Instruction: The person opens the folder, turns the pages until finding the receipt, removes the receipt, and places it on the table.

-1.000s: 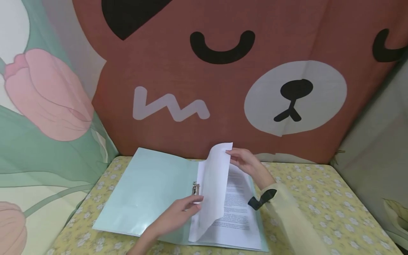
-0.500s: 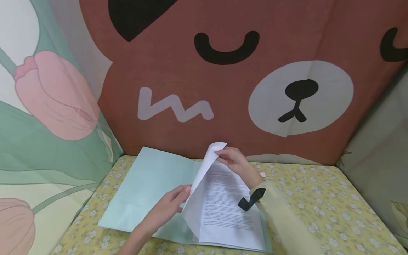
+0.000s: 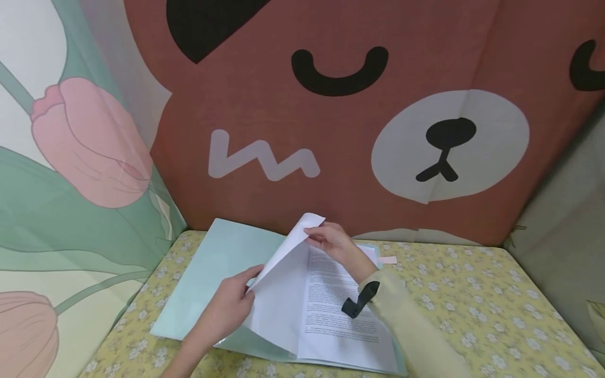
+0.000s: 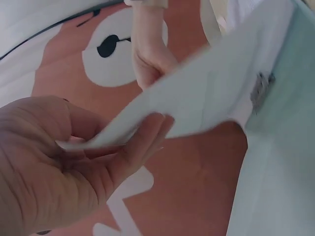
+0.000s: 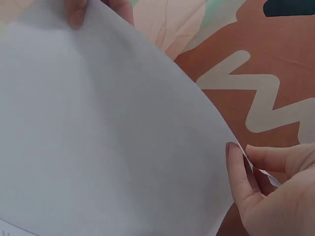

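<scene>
A pale green folder lies open on the table, its metal clip showing in the left wrist view. On its right side rests a stack of printed pages. A lifted white sheet stands curved over the fold, between both hands. My left hand pinches the sheet's outer edge, with thumb and fingers on either side of the paper. Near the far corner, my right hand pinches the same sheet between thumb and fingertips; the right wrist view shows this hand at the edge.
The folder sits on a yellow flowered tablecloth. A pink tab sticks out past the folder's right edge. Behind the table hangs a brown bear-print cloth, and a tulip-print cloth closes off the left side.
The sheet has swung leftward off the printed pages, both hands moving left with it. My left hand has gone from beside the clip to pinching the sheet's edge. The pink tab has come into view.
</scene>
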